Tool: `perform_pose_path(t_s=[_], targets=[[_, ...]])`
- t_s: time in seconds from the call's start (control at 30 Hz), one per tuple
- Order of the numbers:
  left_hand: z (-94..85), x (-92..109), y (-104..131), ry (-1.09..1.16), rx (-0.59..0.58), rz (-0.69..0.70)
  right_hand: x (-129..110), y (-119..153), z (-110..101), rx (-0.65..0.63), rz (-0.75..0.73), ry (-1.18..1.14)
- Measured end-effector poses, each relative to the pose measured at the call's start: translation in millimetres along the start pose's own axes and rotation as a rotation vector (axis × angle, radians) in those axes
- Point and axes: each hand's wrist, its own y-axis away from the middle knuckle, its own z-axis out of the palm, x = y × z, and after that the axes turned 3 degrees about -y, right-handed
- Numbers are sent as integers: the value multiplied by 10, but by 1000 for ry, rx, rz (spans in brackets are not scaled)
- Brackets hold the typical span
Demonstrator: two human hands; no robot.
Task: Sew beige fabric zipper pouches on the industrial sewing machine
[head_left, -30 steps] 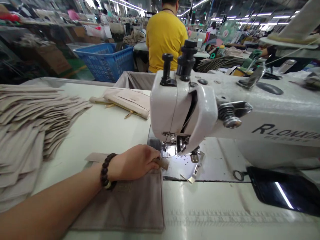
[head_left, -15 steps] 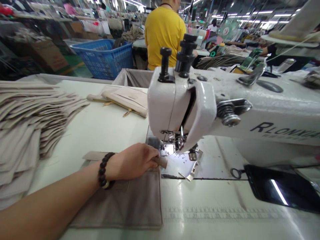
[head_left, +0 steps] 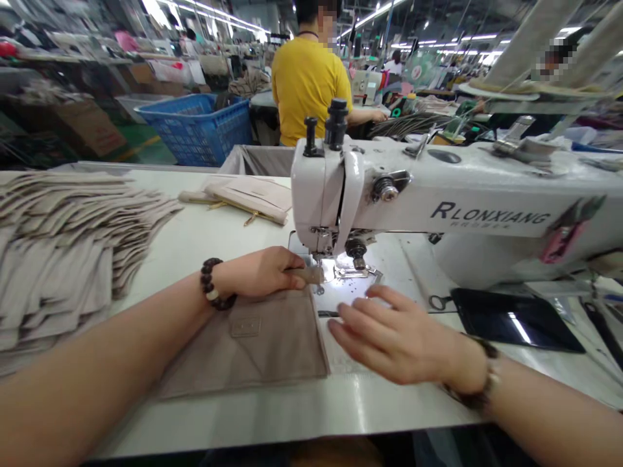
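1 fabric piece (head_left: 272,353), under left grip (head_left: 263,271)

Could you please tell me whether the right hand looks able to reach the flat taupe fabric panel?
Probably yes: the right hand, open and apparently empty, is just beside the right edge of the flat taupe fabric panel, with nothing visible between them.
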Motion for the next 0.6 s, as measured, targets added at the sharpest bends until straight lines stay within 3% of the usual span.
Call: perform_pose_path(t_s=[0.07,0.13,0.43,0.6], targets=[[-17,8,33,3,-6,28,-3,-145,190,-10,-222,143],[-23,9,62,-6,-7,44,12,-253,317,14,-285,179],[77,91,4,-92,-45,51,-218,-158,336,78,-243,113],[77,13,-21,-61,-181,96,-266,-118,437,-40,-168,47]])
